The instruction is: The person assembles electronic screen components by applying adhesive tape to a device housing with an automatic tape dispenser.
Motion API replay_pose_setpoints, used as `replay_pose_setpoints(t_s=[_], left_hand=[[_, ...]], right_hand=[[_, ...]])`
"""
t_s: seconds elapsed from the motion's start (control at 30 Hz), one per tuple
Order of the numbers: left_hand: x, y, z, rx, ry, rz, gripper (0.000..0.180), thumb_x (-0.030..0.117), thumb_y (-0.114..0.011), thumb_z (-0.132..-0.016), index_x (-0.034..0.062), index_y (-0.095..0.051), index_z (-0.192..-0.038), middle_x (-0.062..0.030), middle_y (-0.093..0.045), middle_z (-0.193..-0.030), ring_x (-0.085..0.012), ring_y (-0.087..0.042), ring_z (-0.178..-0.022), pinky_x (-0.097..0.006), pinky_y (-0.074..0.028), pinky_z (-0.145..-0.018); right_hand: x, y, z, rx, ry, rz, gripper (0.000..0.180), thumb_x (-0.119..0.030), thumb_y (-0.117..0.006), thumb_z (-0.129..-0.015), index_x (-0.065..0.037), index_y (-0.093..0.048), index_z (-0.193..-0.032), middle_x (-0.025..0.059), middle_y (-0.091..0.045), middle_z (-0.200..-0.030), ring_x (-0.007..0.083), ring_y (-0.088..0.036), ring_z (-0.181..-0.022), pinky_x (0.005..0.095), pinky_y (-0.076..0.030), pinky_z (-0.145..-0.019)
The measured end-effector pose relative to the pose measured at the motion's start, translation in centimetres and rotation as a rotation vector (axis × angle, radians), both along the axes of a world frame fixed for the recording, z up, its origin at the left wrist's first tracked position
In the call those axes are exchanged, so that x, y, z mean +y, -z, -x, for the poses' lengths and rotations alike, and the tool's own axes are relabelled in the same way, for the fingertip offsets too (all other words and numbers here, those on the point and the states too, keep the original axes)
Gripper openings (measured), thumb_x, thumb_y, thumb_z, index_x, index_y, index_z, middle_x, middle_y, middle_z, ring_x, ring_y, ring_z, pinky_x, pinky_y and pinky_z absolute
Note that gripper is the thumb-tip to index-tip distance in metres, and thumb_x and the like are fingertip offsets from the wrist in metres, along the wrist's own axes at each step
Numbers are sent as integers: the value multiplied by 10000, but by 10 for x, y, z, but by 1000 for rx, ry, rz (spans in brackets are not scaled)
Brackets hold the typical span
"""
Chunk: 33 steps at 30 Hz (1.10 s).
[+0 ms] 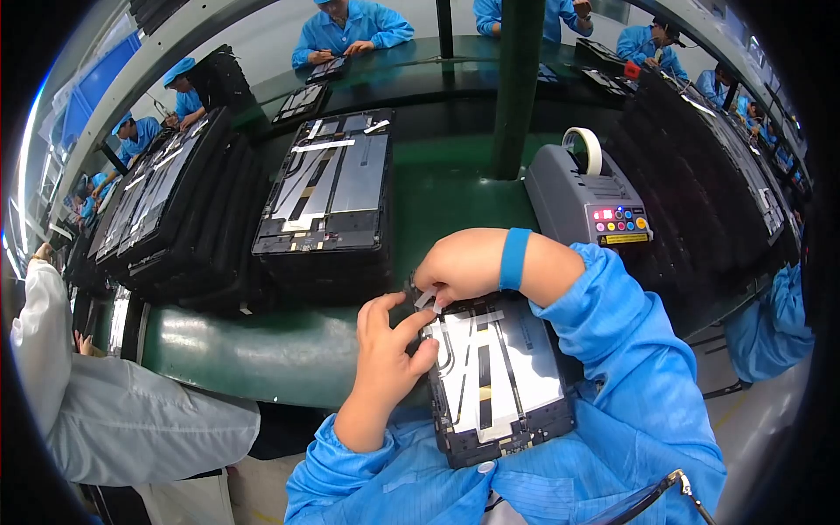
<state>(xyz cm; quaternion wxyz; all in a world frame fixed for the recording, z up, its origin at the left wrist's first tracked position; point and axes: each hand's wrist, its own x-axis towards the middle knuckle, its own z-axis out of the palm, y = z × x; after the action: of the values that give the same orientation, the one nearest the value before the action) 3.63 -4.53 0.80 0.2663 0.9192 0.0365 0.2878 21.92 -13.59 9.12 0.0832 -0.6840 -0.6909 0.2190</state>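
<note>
An opened tablet casing (457, 372), with silver panels and black ribbon cables in a black frame, lies close in front of my body. At its far left corner my right hand (464, 265), wearing a blue wristband, is bent down and pinches a short white strip of tape (428, 296). Its fingertips are partly hidden behind the hand. Beside the casing's left edge is my left hand (385, 346), fingers apart and curved. The left index fingertip comes close to the tape; whether it touches cannot be made out.
A grey tape dispenser (569, 194) with a white tape roll (584, 150) stands right of the tablet. Stacked tablet casings (325, 236) are ahead, with more stacks left and right. A green post (516, 96) rises from the green table (227, 341). A person's pale sleeve (149, 402) is at left.
</note>
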Motion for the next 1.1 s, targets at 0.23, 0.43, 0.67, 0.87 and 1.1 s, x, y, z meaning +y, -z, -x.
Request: replay_pose_setpoints(t_s=[0.23, 0.43, 0.67, 0.87, 1.1], left_hand=[[-1, 1, 0, 10, 12, 44, 331, 212, -673, -688, 104, -675, -1001, -163, -488, -1175, -370, -410, -1127, -458, -338, -967], [1, 2, -1, 11, 20, 49, 339, 187, -683, -675, 114, -669, -1006, -166, -498, -1152, -375, -426, -1121, -460, -358, -956], [0, 3, -1, 8, 27, 56, 338, 185, -678, -680, 111, -666, -1009, -160, -499, -1140, -367, -430, -1115, -454, -362, -948], [0, 6, -4, -8, 37, 80, 338, 189, -672, -688, 117, -666, -1018, -158, -504, -1118, -366, -440, -1096, -454, -369, -939], [1, 4, -2, -14, 25, 60, 335, 192, -669, -691, 118, -668, -1018, -162, -506, -1105, -367, -446, -1088, -456, -372, -934]], right_hand=[[9, -2, -11, 86, -5, 136, 186, -212, -664, -772, -50, -644, -861, 120, -640, -751, 302, -620, -724, 393, -468, -640], [6, -4, -9, 107, -19, 162, 217, -247, -684, -753, -46, -642, -826, 111, -628, -712, 291, -606, -676, 384, -453, -601], [11, 3, -8, 16, -22, 133, 224, -257, -700, -735, -48, -644, -792, 109, -619, -684, 290, -605, -662, 383, -453, -594], [12, 11, -12, 17, -28, 81, 242, -266, -710, -730, -41, -649, -797, 106, -626, -684, 284, -607, -652, 377, -455, -594], [15, -1, -13, 45, -10, 179, 251, -262, -709, -750, -39, -664, -854, 94, -648, -717, 245, -628, -691, 359, -463, -617]])
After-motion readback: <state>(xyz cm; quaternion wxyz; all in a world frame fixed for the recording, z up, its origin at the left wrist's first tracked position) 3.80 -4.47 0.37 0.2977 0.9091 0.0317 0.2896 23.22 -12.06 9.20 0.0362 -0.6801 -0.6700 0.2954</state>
